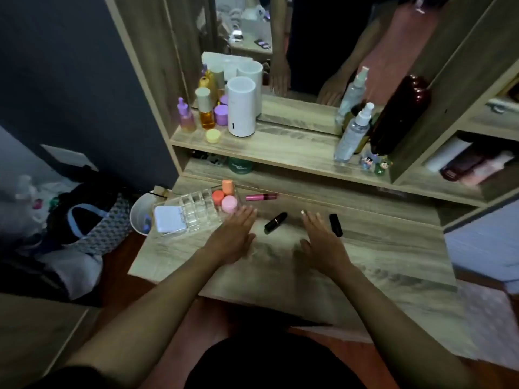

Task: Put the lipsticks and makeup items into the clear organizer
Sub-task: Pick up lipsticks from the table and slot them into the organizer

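The clear organizer (196, 210) stands at the left of the wooden dresser top. A white compact (170, 219) lies at its left end, and an orange bottle (228, 187), a red-orange jar (218, 196) and a pink jar (229, 204) sit at its right end. A pink lip gloss tube (261, 196) lies behind my hands. A dark lipstick (275, 221) lies between my hands, and a black lipstick (335, 224) lies just right of my right hand. My left hand (234, 237) hovers flat beside the organizer, empty. My right hand (323, 242) is flat and empty too.
A raised shelf (280, 148) behind holds bottles, purple jars, a white cylinder (241, 110), spray bottles (354, 130) and a dark red bottle (398, 116). A mirror stands above. A white bin (140, 214) and bags sit on the floor to the left.
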